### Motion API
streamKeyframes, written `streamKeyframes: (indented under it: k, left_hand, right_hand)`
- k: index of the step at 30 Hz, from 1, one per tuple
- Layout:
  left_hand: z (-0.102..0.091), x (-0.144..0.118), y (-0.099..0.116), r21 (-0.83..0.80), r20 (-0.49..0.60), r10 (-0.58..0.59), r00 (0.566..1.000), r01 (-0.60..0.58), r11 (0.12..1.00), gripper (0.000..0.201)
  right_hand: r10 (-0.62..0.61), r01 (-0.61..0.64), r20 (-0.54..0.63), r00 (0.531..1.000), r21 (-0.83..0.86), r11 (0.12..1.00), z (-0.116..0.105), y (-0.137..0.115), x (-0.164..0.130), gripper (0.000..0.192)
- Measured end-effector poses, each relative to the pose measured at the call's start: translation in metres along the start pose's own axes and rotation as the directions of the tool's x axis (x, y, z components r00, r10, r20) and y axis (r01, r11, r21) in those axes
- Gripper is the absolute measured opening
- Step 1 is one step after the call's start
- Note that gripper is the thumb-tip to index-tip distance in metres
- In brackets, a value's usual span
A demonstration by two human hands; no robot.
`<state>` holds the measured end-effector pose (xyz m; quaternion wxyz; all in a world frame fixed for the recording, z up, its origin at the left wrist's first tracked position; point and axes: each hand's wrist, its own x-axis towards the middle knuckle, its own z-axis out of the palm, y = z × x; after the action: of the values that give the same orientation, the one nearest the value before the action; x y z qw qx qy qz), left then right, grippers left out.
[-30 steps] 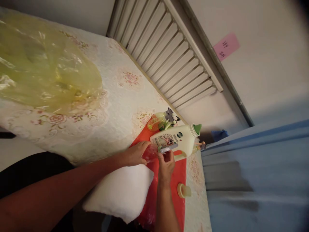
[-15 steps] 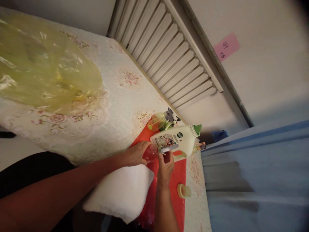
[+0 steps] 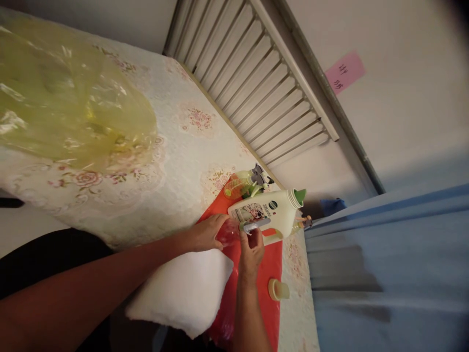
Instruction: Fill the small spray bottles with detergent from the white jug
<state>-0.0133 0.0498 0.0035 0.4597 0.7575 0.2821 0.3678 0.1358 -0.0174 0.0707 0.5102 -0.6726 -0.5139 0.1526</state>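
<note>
A clear plastic bottle lies tilted over the red sheet, and the fingers of my left hand are closed round its base end. At the bottle's other end my right hand pinches a small grey elongated piece with a pale collar; its exact kind is unclear. Just beyond my fingers stands a large cream jug with a printed label and a green spout. A cream cap rests to the right of my right wrist. My right fingers partly hide the grey piece.
Spray bottles with dark heads stand behind the jug. A white cushion-like bundle lies below my left forearm. A yellow plastic bag covers the left of the flowered tablecloth. A radiator and blue curtain border the table.
</note>
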Motion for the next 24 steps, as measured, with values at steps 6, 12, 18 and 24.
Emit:
streamKeyframes:
  k: [6, 12, 18, 24]
  left_hand:
    - [0.003, -0.001, -0.005, -0.011, -0.033, 0.038, 0.999, -0.039, 0.999, 0.077]
    - [0.006, -0.001, -0.011, 0.039, -0.048, 0.095, 0.994, -0.093, 0.995, 0.077]
    - [0.005, -0.001, -0.009, 0.058, -0.025, 0.080, 0.997, -0.078, 0.995, 0.074]
    - [0.001, -0.001, -0.001, 0.046, 0.014, 0.010, 1.000, -0.011, 0.999, 0.073]
  right_hand:
    - [0.028, -0.033, -0.075, 0.997, -0.060, 0.998, 0.005, -0.005, 0.002, 0.029]
    - [0.028, -0.035, -0.080, 0.996, -0.090, 0.995, 0.008, -0.010, -0.001, 0.032]
    - [0.018, -0.026, -0.071, 0.997, -0.115, 0.993, 0.005, -0.009, -0.002, 0.027]
    - [0.032, -0.059, -0.141, 0.989, -0.187, 0.981, 0.010, -0.009, -0.008, 0.044]
